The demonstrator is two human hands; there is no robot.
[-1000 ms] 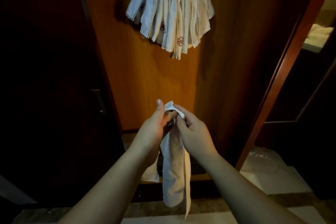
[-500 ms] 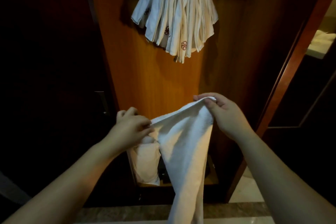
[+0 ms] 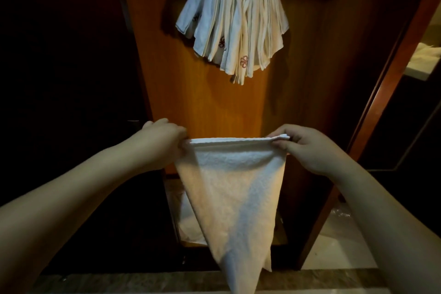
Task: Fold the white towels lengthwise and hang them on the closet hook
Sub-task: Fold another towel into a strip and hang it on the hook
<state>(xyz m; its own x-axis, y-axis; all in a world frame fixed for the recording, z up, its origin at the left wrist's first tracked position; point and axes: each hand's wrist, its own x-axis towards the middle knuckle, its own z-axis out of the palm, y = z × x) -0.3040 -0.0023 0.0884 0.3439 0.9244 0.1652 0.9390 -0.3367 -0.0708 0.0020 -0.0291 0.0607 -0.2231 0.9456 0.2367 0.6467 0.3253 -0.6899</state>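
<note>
A: How is the white towel [image 3: 229, 188] held?

B: It is stretched out flat between the two hands, in front of the wooden closet panel [image 3: 191, 107]. Its top edge is pulled nearly level and taut, and the rest is left hanging down to a narrow point near the bottom of the view.

A: And the left hand [image 3: 162, 141]?

B: The left top corner is pinched by it. The fingers are curled down over the hem, so the corner itself is mostly hidden under the knuckles; the exact fingertip contact cannot be made out.

A: The right hand [image 3: 307, 148]?

B: The right top corner is gripped there, with the thumb [image 3: 280, 144] pressed against the near side of the hem and the fingers folded behind it. A small tip of the corner is seen sticking out just past the fingers, toward the panel.

A: Where is it relative to the others?

B: A bunch of folded towels [image 3: 233, 21] is hung higher up on the panel, fanned out, with red embroidered marks visible on two of them. The hook itself is covered by them. The held towel is kept well below that bunch, apart from it. More pale cloth [image 3: 188, 224] is seen low down behind the held towel, in the closet's lower opening.
</note>
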